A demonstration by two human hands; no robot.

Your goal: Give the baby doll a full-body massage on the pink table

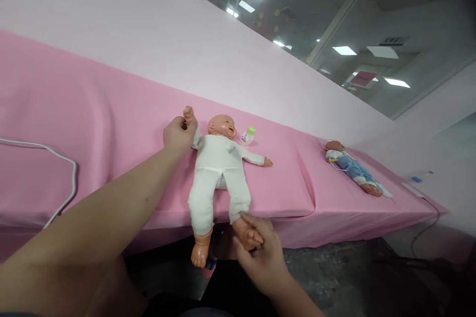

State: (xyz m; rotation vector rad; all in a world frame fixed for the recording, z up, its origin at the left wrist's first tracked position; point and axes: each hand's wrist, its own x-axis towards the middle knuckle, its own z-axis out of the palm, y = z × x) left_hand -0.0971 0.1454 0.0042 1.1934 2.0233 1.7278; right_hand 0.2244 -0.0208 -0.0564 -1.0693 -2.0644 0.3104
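A baby doll [220, 154] with a white cloth body lies on its back on the pink-covered surface [277, 185], its lower legs past the front edge. My left hand [180, 133] is closed round the doll's raised arm at the left, just below its small fist. Lower down, my right hand [262, 252] holds the doll's bare foot at the right, with the thumb on one side and the fingers on the other. The doll's other foot [201, 250] hangs free. Beside its head lies a small bottle [247, 135] with a green cap.
A second doll [351, 166] in blue and white clothes lies farther right, with thin tubing on it. A white cable [74, 171] runs over the pink cover at the left. Behind rises a pale wall [148, 34] with windows above. A clear bottle [422, 177] lies at the far right.
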